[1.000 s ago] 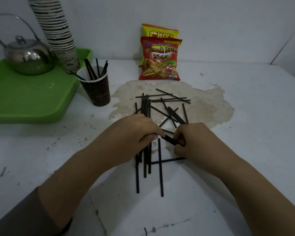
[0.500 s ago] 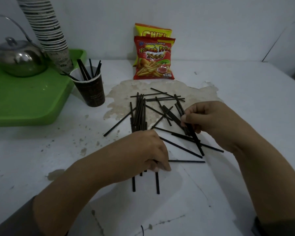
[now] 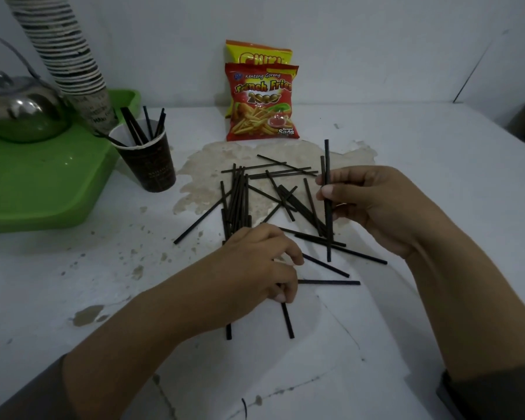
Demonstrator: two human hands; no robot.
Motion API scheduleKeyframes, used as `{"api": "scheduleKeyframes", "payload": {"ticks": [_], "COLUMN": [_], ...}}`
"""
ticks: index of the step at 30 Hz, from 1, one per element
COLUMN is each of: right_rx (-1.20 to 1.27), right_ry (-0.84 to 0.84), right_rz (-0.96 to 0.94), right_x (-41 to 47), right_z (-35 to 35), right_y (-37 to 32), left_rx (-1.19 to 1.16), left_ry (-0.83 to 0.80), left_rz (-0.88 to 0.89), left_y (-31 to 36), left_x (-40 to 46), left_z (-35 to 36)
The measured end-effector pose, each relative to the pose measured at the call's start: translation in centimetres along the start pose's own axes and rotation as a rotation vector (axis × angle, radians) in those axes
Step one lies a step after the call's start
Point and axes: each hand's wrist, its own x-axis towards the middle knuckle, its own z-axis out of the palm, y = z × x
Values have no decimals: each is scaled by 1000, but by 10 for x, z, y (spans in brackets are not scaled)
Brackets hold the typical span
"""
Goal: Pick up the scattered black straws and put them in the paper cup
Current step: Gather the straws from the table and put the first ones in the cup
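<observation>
The black straws (image 3: pixel 256 195) lie scattered and crossed on the white bench (image 3: pixel 422 165), most of them over a brownish stain (image 3: pixel 200 168) near the middle, with a tight bundle lying side by side at the left of the heap; a few more already stand in the paper cup (image 3: pixel 147 160), which sits upright on the bench to the left of the heap, just beside a green tray (image 3: pixel 43 189); the right hand (image 3: pixel 373 204) pinches one straw (image 3: pixel 327 159) between thumb and fingers and holds it nearly upright above the pile, its top end clear of the hand and its lower end pointing down among the loose ones; the left hand (image 3: pixel 255 268) is pressed down on the near end of the bundle, fingers curled over several straws whose ends stick out below it; whether it grips them or only rests on them I cannot tell; on the tray stand a metal kettle (image 3: pixel 22 113) and a tall leaning stack of cups (image 3: pixel 64 53); two snack bags (image 3: pixel 261 101) lean against the wall behind the heap.
</observation>
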Motion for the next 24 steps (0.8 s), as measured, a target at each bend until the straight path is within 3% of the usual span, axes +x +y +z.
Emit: {"api": "scheduleKeyframes", "payload": {"ticks": [8,17,24], "right_rx": [-13,-88,-107], "right_ry": [58,168,184], "right_rz": [-67,-231,-234], "right_x": [2,2,2], "right_z": [-5,-7,-6], "right_y": [0,-1,0], "left_rx": [-57,29,33], "left_ry": [1,346,266], "left_rz": [-10,-12,-20], "left_y": [1,14,15], "left_x": [1,25,42], "left_z": [-5,21,27]}}
